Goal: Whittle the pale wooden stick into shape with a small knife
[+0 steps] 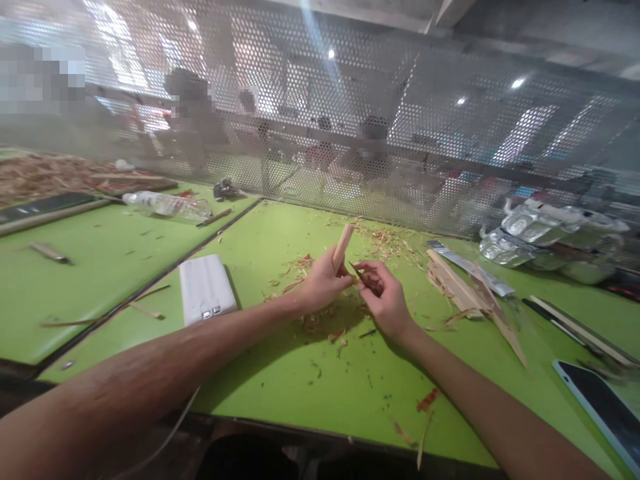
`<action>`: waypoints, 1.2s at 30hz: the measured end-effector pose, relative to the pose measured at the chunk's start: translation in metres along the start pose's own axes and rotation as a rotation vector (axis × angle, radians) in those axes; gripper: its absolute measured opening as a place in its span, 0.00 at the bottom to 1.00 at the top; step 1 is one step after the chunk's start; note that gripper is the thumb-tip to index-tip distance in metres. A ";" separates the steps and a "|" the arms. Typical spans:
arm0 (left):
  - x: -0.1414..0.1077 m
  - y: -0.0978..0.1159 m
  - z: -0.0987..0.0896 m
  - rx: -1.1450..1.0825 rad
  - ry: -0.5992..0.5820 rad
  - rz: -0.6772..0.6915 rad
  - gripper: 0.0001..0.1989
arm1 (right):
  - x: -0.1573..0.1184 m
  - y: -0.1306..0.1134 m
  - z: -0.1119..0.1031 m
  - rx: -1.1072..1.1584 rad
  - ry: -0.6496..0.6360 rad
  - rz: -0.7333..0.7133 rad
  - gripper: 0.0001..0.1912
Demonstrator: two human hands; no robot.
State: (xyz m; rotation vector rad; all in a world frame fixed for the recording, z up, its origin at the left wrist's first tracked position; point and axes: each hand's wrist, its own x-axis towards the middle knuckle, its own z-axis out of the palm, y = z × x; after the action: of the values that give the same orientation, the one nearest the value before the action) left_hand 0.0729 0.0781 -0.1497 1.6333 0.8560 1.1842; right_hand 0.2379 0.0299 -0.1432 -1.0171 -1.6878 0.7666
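Note:
My left hand [325, 280] is closed round a pale wooden stick [343, 245], which leans up and slightly to the right. Close beside it, my right hand [384, 297] pinches a thin dark tool [357, 272] that looks like a small blade; most of it is hidden by the fingers. A small yellowish bit shows between the two hands, too small to name. Below and around them, wood shavings [337, 333] are scattered over the green table [280, 373].
A white power bank [207, 288] lies left of my left forearm. On the right are wood pieces [463, 287], a phone [603, 407] and silvery wrapped packs [545, 230]. A plastic bottle [170, 205] lies back left. A perforated metal screen [300, 133] stands behind, with people beyond.

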 end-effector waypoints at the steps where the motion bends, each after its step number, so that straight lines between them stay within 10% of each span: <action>1: 0.000 0.000 0.001 0.005 -0.001 0.007 0.14 | 0.000 0.000 0.001 0.009 -0.010 0.004 0.12; 19: 0.002 0.011 -0.001 -0.051 0.046 -0.147 0.13 | 0.008 0.006 -0.008 -0.013 0.041 0.039 0.14; 36: -0.001 0.005 -0.004 0.033 0.034 -0.012 0.14 | 0.007 0.008 -0.007 -0.011 0.020 0.000 0.11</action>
State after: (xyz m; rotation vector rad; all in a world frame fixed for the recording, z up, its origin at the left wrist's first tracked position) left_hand 0.0686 0.0768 -0.1443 1.6366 0.9106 1.1982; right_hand 0.2457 0.0399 -0.1448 -1.0293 -1.6759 0.7458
